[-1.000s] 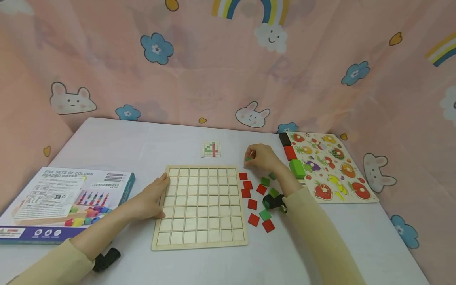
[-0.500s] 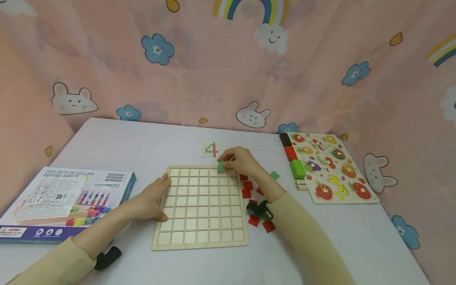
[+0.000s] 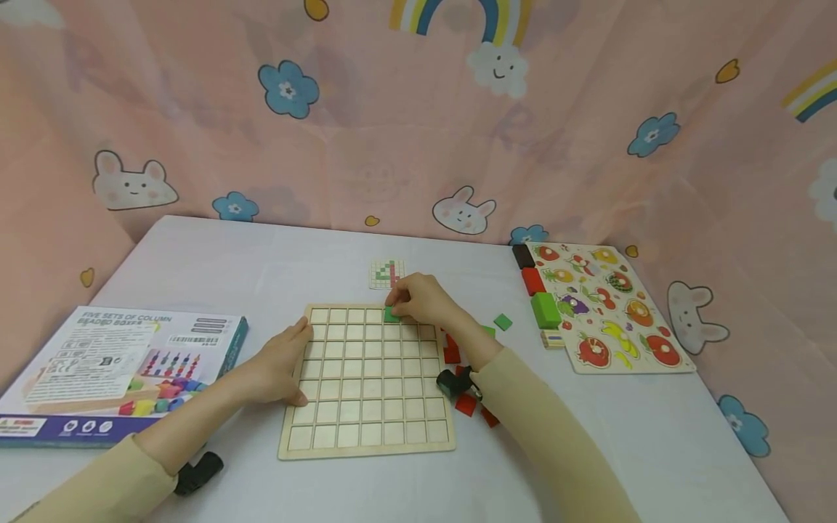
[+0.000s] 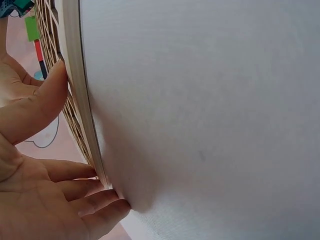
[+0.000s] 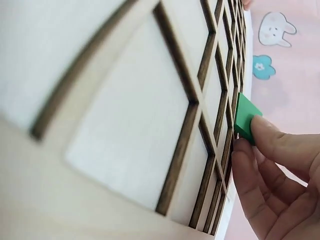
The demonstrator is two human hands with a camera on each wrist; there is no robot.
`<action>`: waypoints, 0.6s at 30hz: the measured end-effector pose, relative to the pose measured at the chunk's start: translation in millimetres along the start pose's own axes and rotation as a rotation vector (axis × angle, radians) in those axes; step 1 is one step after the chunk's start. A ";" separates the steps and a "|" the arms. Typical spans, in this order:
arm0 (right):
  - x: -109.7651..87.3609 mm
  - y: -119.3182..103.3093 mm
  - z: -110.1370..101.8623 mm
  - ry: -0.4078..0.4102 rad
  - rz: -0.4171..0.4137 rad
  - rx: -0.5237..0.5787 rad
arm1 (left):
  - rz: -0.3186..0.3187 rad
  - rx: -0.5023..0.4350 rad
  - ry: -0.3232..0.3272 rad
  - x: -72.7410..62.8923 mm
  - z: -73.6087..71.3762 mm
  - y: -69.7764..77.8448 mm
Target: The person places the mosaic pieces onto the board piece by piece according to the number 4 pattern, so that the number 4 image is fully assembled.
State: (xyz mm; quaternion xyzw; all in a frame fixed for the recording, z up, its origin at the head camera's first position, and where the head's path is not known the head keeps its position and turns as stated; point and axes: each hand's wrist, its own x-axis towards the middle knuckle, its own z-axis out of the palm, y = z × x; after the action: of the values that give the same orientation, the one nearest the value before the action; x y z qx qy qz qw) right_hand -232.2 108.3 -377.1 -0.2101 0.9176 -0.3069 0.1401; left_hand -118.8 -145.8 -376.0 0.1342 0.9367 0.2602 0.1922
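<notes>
My right hand (image 3: 425,299) pinches a green square tile (image 3: 390,314) between thumb and fingers at the far row of a wooden grid board (image 3: 372,388). In the right wrist view the green tile (image 5: 245,117) stands tilted against the grid; whether it sits in a cell cannot be told. Along the board's left edge rests my left hand (image 3: 275,367), its thumb and fairly straight fingers touching the side. A small pattern card (image 3: 384,274) with green and red squares lies behind the board. Red tiles (image 3: 466,405) lie right of it, partly hidden by my right arm.
One loose green tile (image 3: 503,322) lies right of my right wrist. A fruit-picture board (image 3: 604,305) is at the far right, with a green block (image 3: 546,311), a red block (image 3: 532,280) and a black block (image 3: 523,256) along its left edge. A boxed bead set (image 3: 137,370) lies left.
My right hand has carried the green tile leftward from beyond the tile pile to the board's far row, then slightly further left. My left hand has stayed at the board's edge.
</notes>
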 end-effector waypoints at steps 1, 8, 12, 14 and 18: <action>0.4 -0.5 0.3 -0.001 -0.001 -0.010 | 0.002 0.002 0.002 0.0 0.1 0.1; 1.9 -0.3 1.5 -0.002 -0.012 -0.050 | 0.001 -0.002 0.010 0.1 1.9 -0.1; 1.4 -0.5 1.7 -0.003 -0.006 -0.061 | 0.003 0.003 0.011 -0.3 1.4 0.8; 0.8 -1.1 1.5 -0.007 -0.007 -0.062 | 0.005 0.005 0.011 -0.7 1.0 1.3; -0.9 0.4 -1.0 -0.023 -0.028 -0.067 | 0.005 0.001 0.011 -1.0 0.7 2.0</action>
State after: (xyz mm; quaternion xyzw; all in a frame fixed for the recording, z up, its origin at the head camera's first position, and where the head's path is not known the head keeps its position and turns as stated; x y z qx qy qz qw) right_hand -231.9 109.6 -376.5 -0.2309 0.9227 -0.2755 0.1394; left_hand -117.3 -144.2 -375.2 0.1350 0.9376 0.2609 0.1863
